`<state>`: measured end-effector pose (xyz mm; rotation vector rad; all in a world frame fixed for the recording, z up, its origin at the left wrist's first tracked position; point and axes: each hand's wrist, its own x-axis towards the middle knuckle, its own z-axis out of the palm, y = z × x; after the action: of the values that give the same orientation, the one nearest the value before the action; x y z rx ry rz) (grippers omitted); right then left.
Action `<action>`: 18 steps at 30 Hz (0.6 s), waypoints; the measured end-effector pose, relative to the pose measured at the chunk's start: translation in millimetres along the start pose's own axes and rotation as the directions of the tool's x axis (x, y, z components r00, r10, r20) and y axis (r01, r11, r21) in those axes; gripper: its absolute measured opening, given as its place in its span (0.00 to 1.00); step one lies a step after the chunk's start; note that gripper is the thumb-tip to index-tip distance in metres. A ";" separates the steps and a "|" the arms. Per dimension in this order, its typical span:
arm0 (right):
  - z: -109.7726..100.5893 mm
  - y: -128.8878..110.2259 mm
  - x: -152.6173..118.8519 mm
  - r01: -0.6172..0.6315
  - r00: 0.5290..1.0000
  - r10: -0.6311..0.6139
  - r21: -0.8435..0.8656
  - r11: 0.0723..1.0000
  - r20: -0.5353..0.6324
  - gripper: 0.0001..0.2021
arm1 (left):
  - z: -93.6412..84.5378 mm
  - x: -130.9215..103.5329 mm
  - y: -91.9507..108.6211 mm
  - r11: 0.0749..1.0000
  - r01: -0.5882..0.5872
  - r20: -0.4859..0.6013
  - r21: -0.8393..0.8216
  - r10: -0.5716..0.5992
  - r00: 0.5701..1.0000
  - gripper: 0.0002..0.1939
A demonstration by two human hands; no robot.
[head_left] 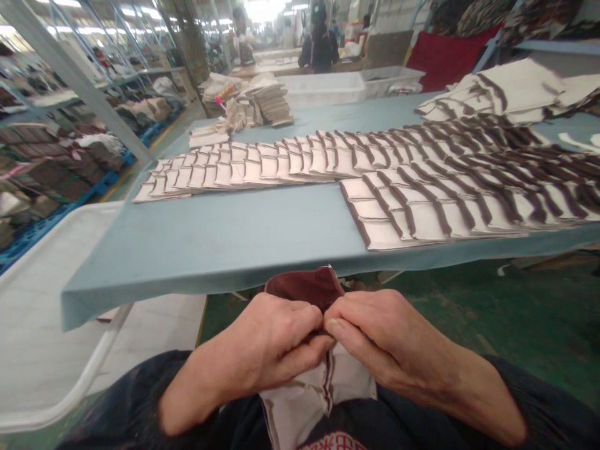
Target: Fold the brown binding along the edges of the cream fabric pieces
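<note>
A cream fabric piece with dark brown edging hangs in front of my body, below the table's front edge. Its brown upper part rises behind my fingers. My left hand is closed on the fabric, thumb and fingers pinched near the brown seam. Right beside it, my right hand pinches the same piece, with the thumb on top. The two hands touch, or nearly touch, at the fingertips. A brown-edged seam runs down the cloth beneath them.
On the blue-covered table lie overlapping rows of cream pieces with brown edges. Behind are a fabric stack, white bins and larger cloths. A white-railed cart stands left. A person is far back.
</note>
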<state>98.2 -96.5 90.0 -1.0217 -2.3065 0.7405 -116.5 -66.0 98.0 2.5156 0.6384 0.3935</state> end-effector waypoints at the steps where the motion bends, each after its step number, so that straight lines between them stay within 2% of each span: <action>1: 0.0 -0.7 -0.1 0.005 1.000 -0.005 0.014 1.000 -0.004 0.17 | 1.4 0.4 0.9 1.000 0.023 -0.015 -0.021 -0.024 1.000 0.14; 4: 1.7 -1.4 0.5 -0.011 0.999 0.013 0.047 0.999 -0.033 0.18 | 8.3 0.4 3.8 0.994 0.097 -0.057 -0.060 -0.100 0.993 0.12; 7: 7.1 1.4 2.3 -0.039 0.997 0.040 0.010 0.999 -0.059 0.19 | 16.8 -1.8 5.8 0.991 0.109 -0.128 -0.075 -0.118 0.985 0.09; 10: 17.4 4.5 4.9 -0.039 0.994 0.037 -0.011 0.999 -0.104 0.20 | 24.1 -5.7 7.3 0.986 0.054 -0.245 -0.157 -0.092 0.965 0.11; 14: 35.8 3.1 7.3 -0.015 0.988 0.042 0.177 0.984 -0.149 0.23 | 29.8 -9.8 12.4 0.952 -0.030 -0.329 -0.303 -0.075 0.941 0.13; 18: 51.7 -0.5 8.0 -0.030 0.973 0.095 0.295 0.955 -0.208 0.27 | 32.1 -9.5 18.7 0.938 -0.103 -0.410 -0.330 -0.044 0.911 0.13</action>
<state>60.4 -104.6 54.8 -0.9896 -1.9163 0.9116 -105.3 -98.1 80.2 2.1166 0.6207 0.9795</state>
